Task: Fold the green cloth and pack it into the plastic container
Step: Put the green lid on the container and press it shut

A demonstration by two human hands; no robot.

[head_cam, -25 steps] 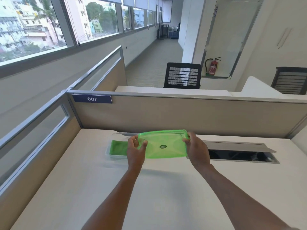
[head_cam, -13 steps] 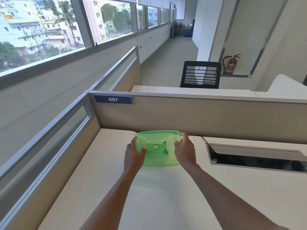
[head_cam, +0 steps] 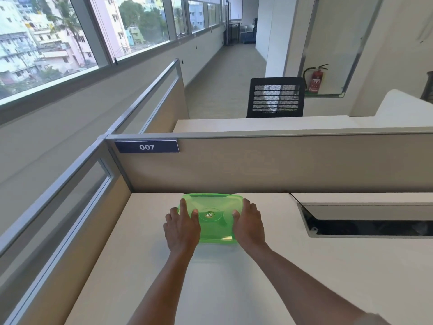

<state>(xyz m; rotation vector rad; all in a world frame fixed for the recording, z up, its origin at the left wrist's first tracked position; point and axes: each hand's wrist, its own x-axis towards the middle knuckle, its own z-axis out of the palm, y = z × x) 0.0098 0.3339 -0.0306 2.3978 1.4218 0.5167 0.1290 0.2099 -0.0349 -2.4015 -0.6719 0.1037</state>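
the translucent green lid [head_cam: 212,216] lies flat on top of the plastic container, which sits on the white desk [head_cam: 234,277] near the beige partition [head_cam: 269,160]; the container body under the lid is almost fully covered and only a faint edge shows. a round logo sticker [head_cam: 209,215] sits at the middle of the lid. the left hand [head_cam: 182,227] rests palm down on the left end of the lid, fingers spread and flat, with fingertips reaching the lid's far left corner. the right hand [head_cam: 248,225] rests palm down on the right end of the lid, fingers extended over the edge. neither hand is curled around anything; both lie open against the lid surface. the green cloth cannot be made out through the lid, so its position cannot be told. to the right of the lid, well apart, an open cable tray slot [head_cam: 365,221] is set into the desk. on the partition, above and to the left of the lid, a dark label [head_cam: 147,146] reads 007. beyond the partition stands a black mesh chair [head_cam: 276,97], and a red fire extinguisher [head_cam: 315,79] stands to the right of it.
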